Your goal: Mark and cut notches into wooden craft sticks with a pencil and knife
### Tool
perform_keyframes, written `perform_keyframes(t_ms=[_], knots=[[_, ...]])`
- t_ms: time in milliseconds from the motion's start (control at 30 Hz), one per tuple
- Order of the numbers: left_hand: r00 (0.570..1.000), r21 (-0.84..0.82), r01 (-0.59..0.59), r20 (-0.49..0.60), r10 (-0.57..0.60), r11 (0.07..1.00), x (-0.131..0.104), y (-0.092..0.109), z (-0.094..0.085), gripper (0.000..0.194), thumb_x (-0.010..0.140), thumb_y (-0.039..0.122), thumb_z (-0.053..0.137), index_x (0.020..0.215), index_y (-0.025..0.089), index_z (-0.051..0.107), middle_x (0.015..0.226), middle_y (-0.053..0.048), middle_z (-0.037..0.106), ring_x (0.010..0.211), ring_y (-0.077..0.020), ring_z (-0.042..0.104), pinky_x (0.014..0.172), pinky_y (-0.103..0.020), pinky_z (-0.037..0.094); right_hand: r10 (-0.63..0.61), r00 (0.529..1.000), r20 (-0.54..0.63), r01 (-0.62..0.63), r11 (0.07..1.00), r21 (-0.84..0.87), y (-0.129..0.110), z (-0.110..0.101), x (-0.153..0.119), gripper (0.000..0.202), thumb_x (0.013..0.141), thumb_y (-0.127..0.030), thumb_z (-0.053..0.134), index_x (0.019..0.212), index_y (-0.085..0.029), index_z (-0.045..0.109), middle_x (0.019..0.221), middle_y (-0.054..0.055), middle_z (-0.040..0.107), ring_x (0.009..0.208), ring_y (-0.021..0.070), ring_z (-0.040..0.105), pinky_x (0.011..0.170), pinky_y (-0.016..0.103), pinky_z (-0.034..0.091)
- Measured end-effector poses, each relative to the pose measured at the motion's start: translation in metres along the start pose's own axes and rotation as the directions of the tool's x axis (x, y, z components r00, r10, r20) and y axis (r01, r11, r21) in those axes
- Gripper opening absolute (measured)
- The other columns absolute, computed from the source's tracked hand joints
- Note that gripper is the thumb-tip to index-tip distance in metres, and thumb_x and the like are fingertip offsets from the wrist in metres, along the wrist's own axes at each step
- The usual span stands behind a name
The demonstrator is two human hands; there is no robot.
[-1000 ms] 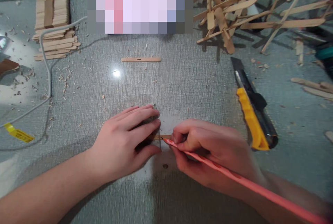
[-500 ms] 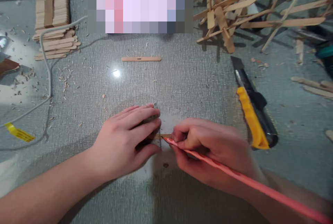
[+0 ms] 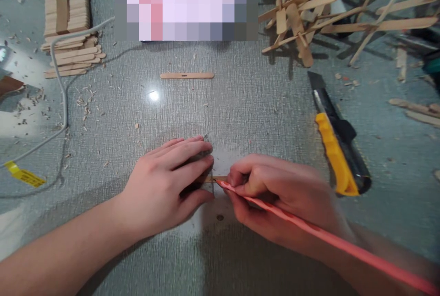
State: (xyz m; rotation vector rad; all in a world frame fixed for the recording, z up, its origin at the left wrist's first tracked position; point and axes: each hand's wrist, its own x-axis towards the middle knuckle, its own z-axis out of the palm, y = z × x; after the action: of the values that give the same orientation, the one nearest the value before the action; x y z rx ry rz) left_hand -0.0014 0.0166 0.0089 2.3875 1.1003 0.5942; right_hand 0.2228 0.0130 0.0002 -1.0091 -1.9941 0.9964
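A wooden stick point(image 3: 206, 179) lies on the table between my hands, its ends hidden under them. My left hand point(image 3: 168, 174) presses down over its left part, the fingers close together and the thumb apart below. There is a thin clear edge across the stick beside the fingertips; what it belongs to I cannot make out. My right hand point(image 3: 271, 190) pinches a red pencil point(image 3: 285, 216) near its point, and the dark tip touches the stick. Farther up lies another stick point(image 3: 187, 76) with a small dark mark at its middle.
A yellow and black cutter point(image 3: 338, 149) lies right of my right hand, blade upward. A pile of crossed sticks point(image 3: 299, 25) fills the upper right. Bundled sticks point(image 3: 77, 12), a grey cable point(image 3: 63, 90) and shavings lie left. A blurred bright area point(image 3: 192, 7) is at the top.
The view has shifted slightly, so the cutter and stick pile sit a little farther right. Both hands and the pencil tip stay nearly in the same place on the stick.
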Motion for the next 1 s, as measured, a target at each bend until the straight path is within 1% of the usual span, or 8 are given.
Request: perform_keyframes(t_ms=[167,400,600,767,1000], knots=[[1.0,0.005,0.0,0.006,0.0,1.0,0.0,-0.0002,0.0005,0.031,0.089,0.027,0.069,0.117,0.013,0.07,0.13,-0.013,0.069,0.125,-0.0272,0.064,0.111,-0.044,0.054,-0.007,1.0,0.001,0.007,1.0,-0.015,0.0,0.0,-0.0012,0.025,0.079,-0.005,0.063,0.075,-0.024,0.048,0.078,-0.002,0.064,0.062,0.0096,0.06,0.053,0.023,0.049],[1.0,0.009,0.006,0.0,-0.006,1.0,0.0007,0.0005,-0.0014,0.029,0.09,0.028,0.069,0.115,0.012,0.071,0.128,-0.013,0.07,0.123,-0.0258,0.066,0.111,-0.042,0.054,-0.008,1.0,-0.005,0.008,1.0,-0.003,-0.0015,-0.0012,0.0002,0.023,0.082,-0.007,0.062,0.075,-0.024,0.049,0.077,-0.002,0.064,0.061,0.0094,0.06,0.052,0.023,0.048],[1.0,0.013,0.007,0.004,-0.007,1.0,0.0008,0.0002,-0.0002,0.029,0.091,0.028,0.068,0.116,0.016,0.07,0.13,-0.011,0.069,0.124,-0.0252,0.066,0.11,-0.042,0.054,-0.001,1.0,0.014,0.001,1.0,-0.024,-0.0014,-0.0016,0.0007,0.024,0.082,-0.007,0.061,0.075,-0.024,0.047,0.077,-0.001,0.065,0.061,0.0094,0.059,0.051,0.023,0.048],[1.0,0.014,0.013,0.011,-0.013,1.0,0.0002,0.0006,0.0,0.03,0.091,0.029,0.068,0.117,0.015,0.07,0.131,-0.011,0.069,0.124,-0.0245,0.065,0.112,-0.042,0.053,-0.011,1.0,0.014,0.012,0.999,-0.034,0.0003,-0.002,-0.0006,0.024,0.081,-0.007,0.063,0.074,-0.023,0.046,0.077,-0.003,0.064,0.061,0.0059,0.058,0.054,0.019,0.047],[1.0,0.016,0.008,0.014,-0.009,1.0,0.0002,0.001,-0.0019,0.028,0.092,0.029,0.066,0.116,0.015,0.07,0.129,-0.012,0.069,0.123,-0.0254,0.066,0.11,-0.043,0.054,-0.002,1.0,0.016,0.003,1.0,-0.007,-0.0014,-0.0022,0.0005,0.023,0.081,-0.007,0.062,0.075,-0.024,0.048,0.077,-0.001,0.065,0.06,0.0094,0.059,0.052,0.023,0.049]])
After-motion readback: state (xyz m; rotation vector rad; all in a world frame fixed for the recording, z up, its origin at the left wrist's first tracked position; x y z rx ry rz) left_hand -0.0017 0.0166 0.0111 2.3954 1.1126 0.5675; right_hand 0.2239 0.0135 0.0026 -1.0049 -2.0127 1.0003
